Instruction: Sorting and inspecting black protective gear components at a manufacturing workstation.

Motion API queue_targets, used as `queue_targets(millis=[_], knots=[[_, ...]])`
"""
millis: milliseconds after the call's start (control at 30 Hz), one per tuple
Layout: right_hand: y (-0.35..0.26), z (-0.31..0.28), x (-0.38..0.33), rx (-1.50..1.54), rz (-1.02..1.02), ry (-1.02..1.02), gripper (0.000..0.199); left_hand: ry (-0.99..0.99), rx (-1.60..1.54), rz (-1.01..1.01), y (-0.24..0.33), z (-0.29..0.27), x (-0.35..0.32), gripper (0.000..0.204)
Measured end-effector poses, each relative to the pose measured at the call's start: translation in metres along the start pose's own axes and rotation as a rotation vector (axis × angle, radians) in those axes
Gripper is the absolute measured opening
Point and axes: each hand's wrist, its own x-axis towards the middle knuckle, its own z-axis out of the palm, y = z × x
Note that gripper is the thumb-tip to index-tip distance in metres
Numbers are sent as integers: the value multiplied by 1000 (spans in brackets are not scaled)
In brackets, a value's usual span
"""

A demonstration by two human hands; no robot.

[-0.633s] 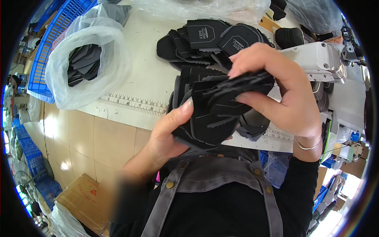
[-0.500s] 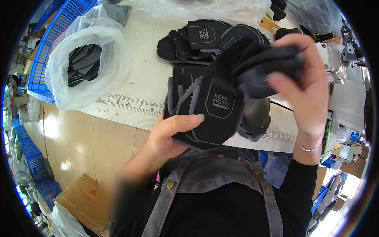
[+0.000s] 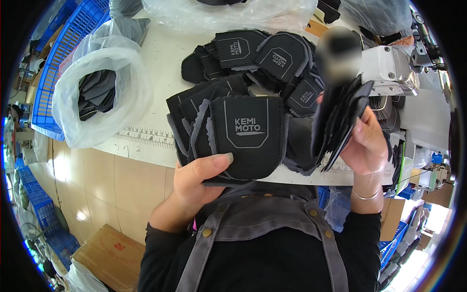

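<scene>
In front of my body, my left hand (image 3: 202, 177) grips a fanned stack of black fabric pads (image 3: 250, 158), thumb on top. The top pad has a rounded end, a grey printed outline and a scalloped grey side edge. To its right, my right hand (image 3: 367, 146) clasps a second bundle of black pads (image 3: 338, 124), held upright so that mostly layered edges show. Some fingers of that hand are hidden behind the bundle. Beyond both hands, a loose pile of similar pads (image 3: 236, 46) lies on the white worktable (image 3: 163, 92).
At the left, a clear plastic bag (image 3: 134, 73) of dark pieces stands beside a blue basket (image 3: 41, 109). A white machine (image 3: 382, 70) is close beyond my right hand. Clear plastic sheeting (image 3: 272, 17) covers the table's far side. A cardboard box (image 3: 116, 258) sits on the floor.
My right hand has come down and turned its bundle edge-on, apart from the left stack. The left stack has shifted left and turned straighter, and my left hand keeps its grip.
</scene>
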Motion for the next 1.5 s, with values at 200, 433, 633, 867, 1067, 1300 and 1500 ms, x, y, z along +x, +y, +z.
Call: queue_targets(millis=[200,433,633,867,1067,1300,1500], knots=[[18,23,0,131,61,-84,34,63,77,17,-3,7,-3,68],[37,36,1,-113,-156,-41,33,47,77,139,-19,-3,-4,59],[29,17,0,135,-212,27,29,-101,-79,45,-7,-2,-2,59],[34,-2,-8,463,-161,-127,36,-78,46,50,-6,13,2,80],[36,8,-8,428,-84,-89,51,-33,94,35,-7,12,-1,81],[42,11,-14,363,-11,-110,48,6,121,-37,-3,18,-5,79],[43,23,-9,304,84,-128,36,-49,67,-7,-12,3,-7,71]])
